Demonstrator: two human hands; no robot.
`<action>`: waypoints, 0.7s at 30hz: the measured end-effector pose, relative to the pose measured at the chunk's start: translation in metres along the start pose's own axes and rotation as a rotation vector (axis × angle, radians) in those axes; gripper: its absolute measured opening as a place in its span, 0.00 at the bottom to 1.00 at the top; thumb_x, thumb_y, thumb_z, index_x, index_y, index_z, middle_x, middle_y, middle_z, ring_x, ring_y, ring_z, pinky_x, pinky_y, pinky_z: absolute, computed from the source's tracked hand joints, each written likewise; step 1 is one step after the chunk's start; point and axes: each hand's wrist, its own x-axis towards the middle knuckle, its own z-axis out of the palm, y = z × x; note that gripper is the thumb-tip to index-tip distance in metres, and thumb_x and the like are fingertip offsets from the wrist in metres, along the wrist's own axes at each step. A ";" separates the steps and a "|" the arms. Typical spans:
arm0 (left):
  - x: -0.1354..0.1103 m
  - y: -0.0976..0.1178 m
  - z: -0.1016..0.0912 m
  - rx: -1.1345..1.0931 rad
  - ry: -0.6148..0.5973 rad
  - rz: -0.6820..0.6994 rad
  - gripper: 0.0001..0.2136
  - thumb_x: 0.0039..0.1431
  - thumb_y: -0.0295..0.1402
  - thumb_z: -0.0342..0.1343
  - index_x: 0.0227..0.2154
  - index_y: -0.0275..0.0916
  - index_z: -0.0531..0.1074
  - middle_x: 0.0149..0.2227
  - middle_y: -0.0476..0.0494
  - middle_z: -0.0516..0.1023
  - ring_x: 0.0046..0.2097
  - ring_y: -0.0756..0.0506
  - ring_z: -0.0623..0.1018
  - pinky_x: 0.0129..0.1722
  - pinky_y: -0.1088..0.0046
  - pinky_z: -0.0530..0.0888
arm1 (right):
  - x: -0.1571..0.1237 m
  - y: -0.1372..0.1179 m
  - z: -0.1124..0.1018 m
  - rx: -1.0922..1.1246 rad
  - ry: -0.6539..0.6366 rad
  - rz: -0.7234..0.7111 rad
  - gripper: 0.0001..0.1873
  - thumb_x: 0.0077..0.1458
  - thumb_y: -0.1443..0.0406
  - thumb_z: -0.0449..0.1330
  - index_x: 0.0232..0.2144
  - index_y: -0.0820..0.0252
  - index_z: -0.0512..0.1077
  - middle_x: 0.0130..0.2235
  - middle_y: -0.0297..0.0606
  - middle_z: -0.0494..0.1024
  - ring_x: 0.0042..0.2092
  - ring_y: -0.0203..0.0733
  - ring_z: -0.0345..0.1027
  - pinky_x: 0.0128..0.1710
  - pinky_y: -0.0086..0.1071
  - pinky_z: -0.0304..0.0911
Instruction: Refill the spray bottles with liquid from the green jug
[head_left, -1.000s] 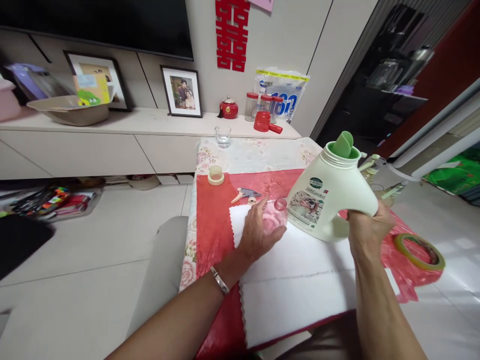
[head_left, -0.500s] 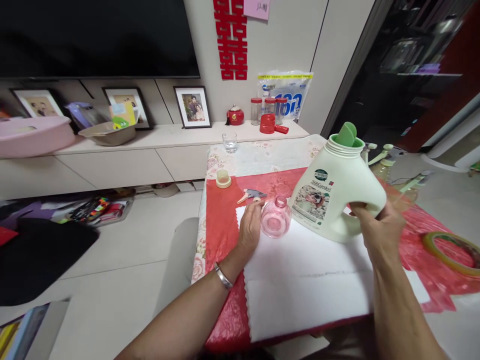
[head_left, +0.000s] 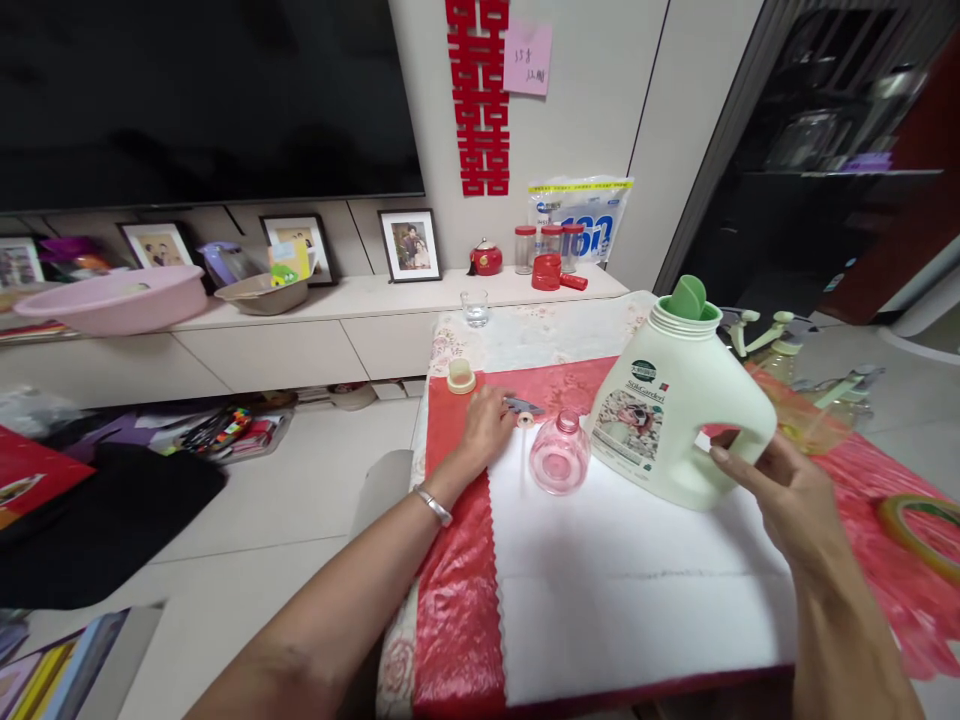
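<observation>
My left hand lies on the red cloth with its fingers curled over the near end of a small grey spray head. Just right of it a small round pink bottle stands uncapped on the white sheet. A large pale green detergent jug with a green spout stands upright on the sheet. My right hand hovers behind the jug's handle, fingers apart, its fingertips just off the handle and holding nothing.
A cream cap and a drinking glass sit farther back on the table. A tape roll lies at the right edge, with spray bottles behind the jug. A sideboard carries a pink basin, photo frames and jars.
My left hand let go of the pink bottle and moved back to the spray head. My right hand released the jug's handle after setting the jug upright on the sheet.
</observation>
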 end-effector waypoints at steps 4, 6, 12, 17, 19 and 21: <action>0.018 -0.009 0.000 0.203 -0.181 0.066 0.20 0.57 0.20 0.52 0.50 0.41 0.74 0.51 0.37 0.76 0.54 0.37 0.74 0.56 0.54 0.70 | 0.001 0.007 -0.008 0.146 -0.082 0.036 0.34 0.39 0.53 0.75 0.49 0.58 0.76 0.50 0.44 0.77 0.49 0.48 0.72 0.42 0.32 0.72; 0.024 -0.010 0.001 0.270 -0.273 0.124 0.22 0.57 0.20 0.53 0.53 0.43 0.72 0.55 0.39 0.74 0.56 0.38 0.72 0.56 0.56 0.69 | 0.002 0.008 -0.011 0.171 -0.123 0.032 0.34 0.40 0.53 0.75 0.49 0.58 0.77 0.51 0.46 0.76 0.51 0.51 0.72 0.43 0.33 0.72; 0.034 0.001 -0.002 0.430 -0.468 0.247 0.15 0.61 0.23 0.50 0.47 0.42 0.75 0.50 0.37 0.76 0.52 0.37 0.75 0.50 0.60 0.71 | 0.000 0.004 -0.017 0.329 -0.108 0.079 0.39 0.36 0.58 0.76 0.53 0.58 0.76 0.56 0.46 0.73 0.56 0.52 0.69 0.50 0.37 0.71; 0.032 0.015 -0.012 0.516 -0.481 0.291 0.10 0.61 0.24 0.50 0.38 0.37 0.77 0.42 0.36 0.77 0.43 0.39 0.76 0.44 0.65 0.70 | 0.001 0.001 -0.019 0.458 0.054 0.104 0.37 0.34 0.60 0.76 0.51 0.55 0.77 0.55 0.44 0.74 0.52 0.47 0.71 0.46 0.32 0.72; 0.030 0.017 -0.018 0.526 -0.472 0.299 0.09 0.61 0.25 0.51 0.37 0.38 0.77 0.41 0.38 0.76 0.40 0.40 0.76 0.40 0.66 0.70 | 0.001 0.000 -0.020 0.475 0.076 0.114 0.37 0.33 0.60 0.77 0.50 0.57 0.77 0.53 0.46 0.75 0.51 0.48 0.72 0.45 0.33 0.73; 0.029 0.015 -0.025 0.522 -0.453 0.305 0.09 0.61 0.26 0.51 0.38 0.39 0.77 0.41 0.39 0.76 0.40 0.41 0.75 0.39 0.67 0.70 | 0.001 -0.002 -0.021 0.491 0.095 0.120 0.38 0.32 0.60 0.77 0.50 0.60 0.77 0.50 0.48 0.76 0.50 0.49 0.73 0.44 0.35 0.74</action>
